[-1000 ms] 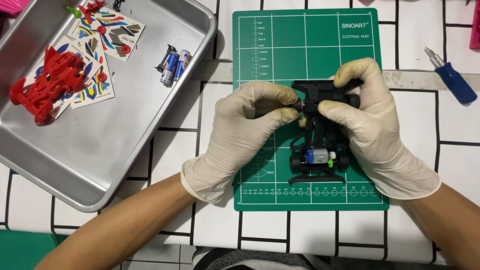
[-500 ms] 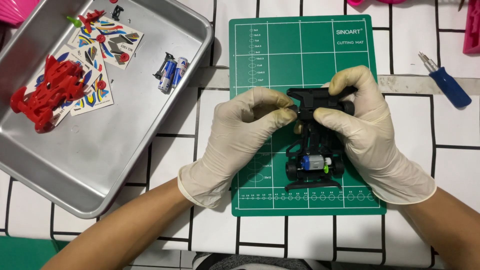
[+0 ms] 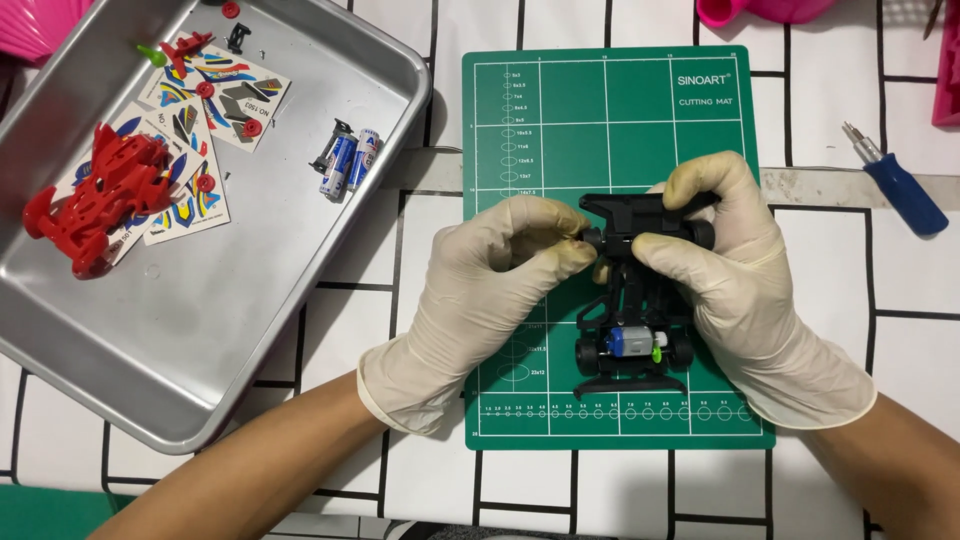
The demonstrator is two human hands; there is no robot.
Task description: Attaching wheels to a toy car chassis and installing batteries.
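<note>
Both hands are covered by cream-coloured latex gloves and are closed around a black plastic toy car chassis (image 3: 635, 300), which is held just above a green gridded cutting mat (image 3: 560, 120) on a white tabletop marked with black lines (image 3: 330, 330). By the left hand (image 3: 490, 290), the left front wheel of the chassis is pinched between thumb and fingertips. By the right hand (image 3: 740, 290), the right side of the chassis is gripped, with the fingers curled over its front end and the thumb laid across the top. A small silver motor with a blue end cap (image 3: 630, 342) is seen seated at the rear of the chassis, between the two black rear wheels, nearest the camera. To the left of the mat, a shallow silver metal tray (image 3: 200, 340) is placed; in it are found a red plastic car body shell (image 3: 95, 200), colourful sticker sheets (image 3: 215, 95) lying under and beside the shell, and two blue-and-silver batteries (image 3: 345, 160), side by side near the tray's right wall. To the right of the mat, well apart from the hands, a blue-handled screwdriver (image 3: 900, 185) is laid on the table.
</note>
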